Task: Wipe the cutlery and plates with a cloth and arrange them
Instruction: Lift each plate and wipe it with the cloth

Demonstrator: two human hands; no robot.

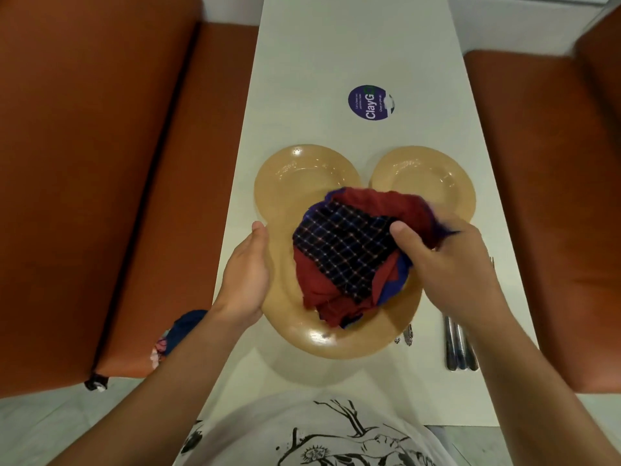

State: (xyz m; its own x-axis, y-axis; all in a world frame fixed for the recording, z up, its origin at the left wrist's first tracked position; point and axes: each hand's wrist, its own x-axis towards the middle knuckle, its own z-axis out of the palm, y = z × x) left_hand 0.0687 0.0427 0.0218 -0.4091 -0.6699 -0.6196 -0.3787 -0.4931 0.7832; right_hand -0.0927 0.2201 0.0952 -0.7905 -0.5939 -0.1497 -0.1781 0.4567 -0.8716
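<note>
The near plate is lifted off the white worktop, the left hand curled round its left rim. It looks rigid, glossy and probably slippery, so the rim is the sensible hold. The right hand has its grip closed on a bunched red and blue cloth, soft and light, pressed into the plate's well. I count three tan plates: this one, one far left and one far right. Cutlery handles lie by the right forearm; at least three, though I cannot count them surely.

White T-shirt printed with black line drawings.
</note>
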